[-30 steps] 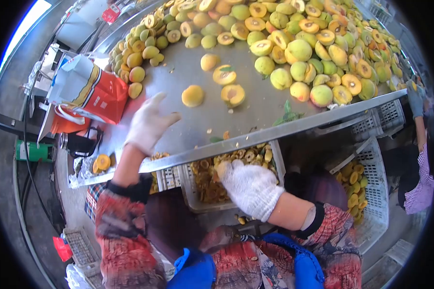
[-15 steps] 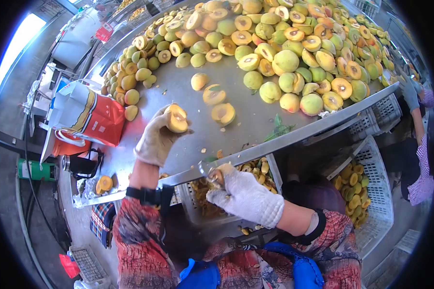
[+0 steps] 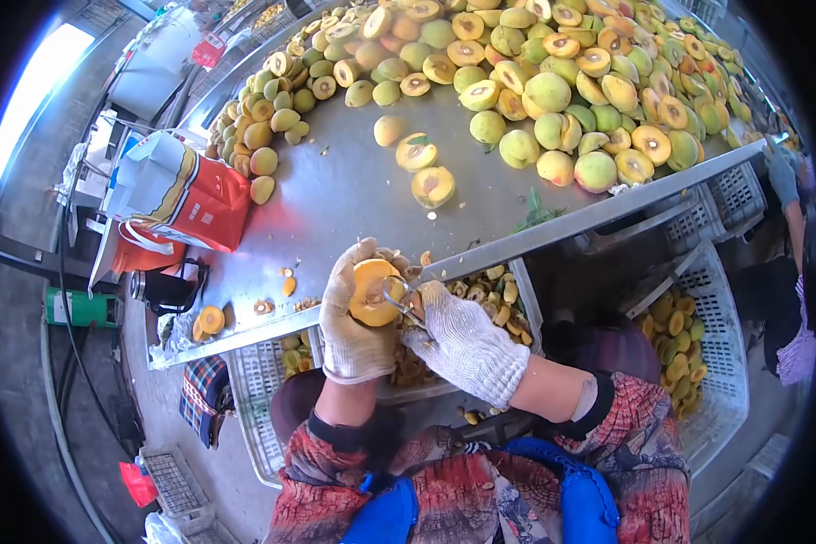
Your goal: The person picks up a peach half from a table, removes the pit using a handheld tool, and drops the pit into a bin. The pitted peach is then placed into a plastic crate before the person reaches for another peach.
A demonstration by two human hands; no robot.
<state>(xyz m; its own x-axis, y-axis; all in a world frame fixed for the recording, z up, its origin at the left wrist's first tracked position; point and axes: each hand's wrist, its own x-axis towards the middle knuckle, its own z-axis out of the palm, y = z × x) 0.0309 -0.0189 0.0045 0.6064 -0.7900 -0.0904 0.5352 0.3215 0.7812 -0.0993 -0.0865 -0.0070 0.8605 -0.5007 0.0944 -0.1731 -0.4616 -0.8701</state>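
In my gloved left hand (image 3: 358, 317) is a halved yellow fruit (image 3: 369, 292), its cut face turned up and toward the right. My gloved right hand (image 3: 467, 340) is closed round a small metal tool (image 3: 406, 306), whose curved tip touches the cut face. Both hands are at the near edge of the metal table (image 3: 335, 195). Beyond them on the tabletop lie two cut halves (image 3: 433, 187) and a rounder piece (image 3: 390, 131). A large heap of whole and halved fruit (image 3: 553, 91) covers the far side.
A red and white bag (image 3: 199, 204) and a black flask (image 3: 159, 288) stand at the left. Below the table edge are crates of fruit pieces, one at the right (image 3: 721, 335) and one under my hands. A co-worker's gloved hand (image 3: 780, 172) shows at the far right.
My left hand has come down and right with the fruit half, meeting the tool in my right hand. The view has shifted slightly, and the left crate now shows below the table.
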